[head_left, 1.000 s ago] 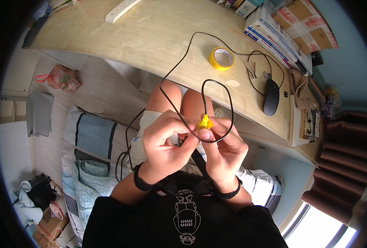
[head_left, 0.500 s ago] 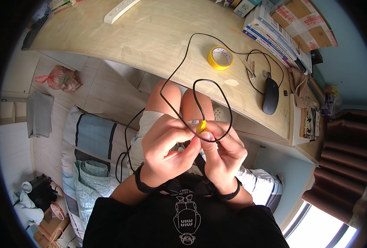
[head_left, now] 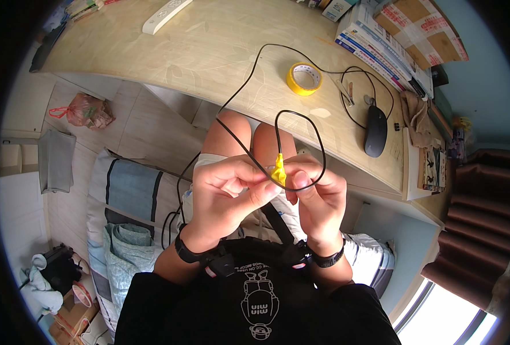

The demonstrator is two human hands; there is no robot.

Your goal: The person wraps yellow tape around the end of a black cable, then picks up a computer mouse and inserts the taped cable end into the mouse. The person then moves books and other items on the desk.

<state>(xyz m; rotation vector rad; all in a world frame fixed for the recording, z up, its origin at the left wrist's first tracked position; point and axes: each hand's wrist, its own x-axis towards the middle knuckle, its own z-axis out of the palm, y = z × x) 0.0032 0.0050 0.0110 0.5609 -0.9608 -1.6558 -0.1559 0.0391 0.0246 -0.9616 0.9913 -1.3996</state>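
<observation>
A black cable (head_left: 322, 141) loops up in front of my hands, and a crumpled wrap of yellow tape (head_left: 278, 172) covers part of it. My left hand (head_left: 223, 192) is closed in a pinch on the left side of this wrap. At its right side, my right hand (head_left: 321, 195) has curled fingers, with the index finger against the tape and the thumb a little apart from it. Whether the right fingertips grip behind the wrap is partly hidden. Both hands are above my lap. On the desk beyond lies a yellow tape roll (head_left: 304, 79).
The desk (head_left: 209, 57) spans the far side. A dark mouse (head_left: 375, 131), a stack of books (head_left: 375, 57) and a taped cardboard box (head_left: 424, 31) are at the right. A white power strip (head_left: 166, 16) lies far left. A plastic bag (head_left: 88, 110) sits on the floor.
My right thumb has drawn back to the right from the yellow wrap, so more of the wrap shows. Both hands are slightly farther apart, and the cable loop has shifted.
</observation>
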